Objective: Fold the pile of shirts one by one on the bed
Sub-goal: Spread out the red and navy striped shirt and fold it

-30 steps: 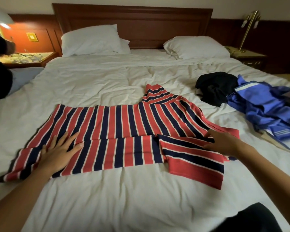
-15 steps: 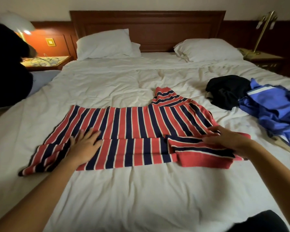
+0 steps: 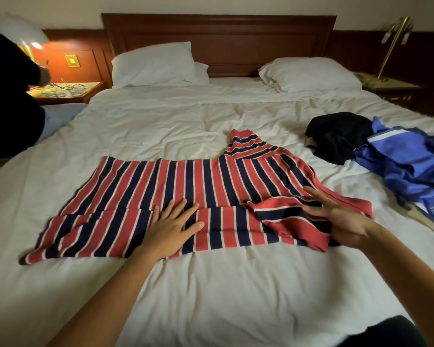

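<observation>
Left grip [image 3: 172, 226] lies flat on the striped shirt [image 3: 211, 181]. Its fingers are straight and spread. It presses the cloth down and holds nothing. Right grip [image 3: 336, 216] is open too, with straight fingers. It rests on or just over the near sleeve [image 3: 286, 221]. I cannot tell if its thumb has any cloth under it.

The striped shirt lies sideways in the middle of the bed [image 3: 211, 296]. Its neck end is on the right and its bottom edge is on the left. The near long side is turned in, so a strip lies on top of the body. The near sleeve lies across that strip, but it is bumpy and sticks out past the fold. The far sleeve [image 3: 246, 146] points toward the pillows and is not folded yet.

I think the job now is to make the near sleeve lie flat. The left grip should keep pressing so the shirt does not slide. The right grip should stroke the sleeve flat and line it up inside the folded edge. Slow strokes are best, because the soft bed makes wrinkles.

A black shirt [image 3: 336, 136] and a blue shirt [image 3: 406, 166] wait in a heap on the right, touching each other, apart from the striped one.
</observation>
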Tool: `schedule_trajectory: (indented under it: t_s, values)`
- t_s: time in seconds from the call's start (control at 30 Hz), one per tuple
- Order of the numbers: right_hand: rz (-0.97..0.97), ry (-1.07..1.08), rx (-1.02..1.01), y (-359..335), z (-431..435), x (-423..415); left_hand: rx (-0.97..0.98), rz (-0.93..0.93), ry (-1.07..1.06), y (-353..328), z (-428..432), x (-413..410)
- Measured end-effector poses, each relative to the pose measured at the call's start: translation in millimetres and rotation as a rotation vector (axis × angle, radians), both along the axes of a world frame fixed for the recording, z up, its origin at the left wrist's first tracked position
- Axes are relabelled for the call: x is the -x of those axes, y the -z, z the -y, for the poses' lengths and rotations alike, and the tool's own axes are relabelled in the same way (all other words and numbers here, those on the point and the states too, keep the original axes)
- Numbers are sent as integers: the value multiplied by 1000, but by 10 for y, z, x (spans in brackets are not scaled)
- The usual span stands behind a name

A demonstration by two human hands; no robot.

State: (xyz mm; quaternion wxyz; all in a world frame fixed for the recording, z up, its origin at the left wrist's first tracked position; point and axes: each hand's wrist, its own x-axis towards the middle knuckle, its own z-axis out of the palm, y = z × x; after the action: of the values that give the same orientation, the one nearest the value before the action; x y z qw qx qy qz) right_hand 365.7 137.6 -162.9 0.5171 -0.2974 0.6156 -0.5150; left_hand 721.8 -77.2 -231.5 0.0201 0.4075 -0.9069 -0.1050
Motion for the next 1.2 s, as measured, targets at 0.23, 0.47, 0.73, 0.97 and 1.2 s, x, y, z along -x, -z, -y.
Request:
schedule_trajectory:
  t_s: [0.23, 0.47, 0.73, 0.97, 1.2]
  values:
    - [78, 88, 94, -119, 9, 115, -6, -32, -7, 9, -4, -7]
    - [-1327, -27, -363, -314, -75, 225, -5, -27, -12, 19, 4, 14]
    - [-1574, -350, -226, -203, 449, -790, -5, -42, -19, 27, 8, 13]
    - [-1451, 10, -7, -14, 720, -834, -7, -48, -21, 27, -4, 10]
    - [-1574, -325, 49, -109, 208, -663, -2, -86, -19, 51, -3, -2]
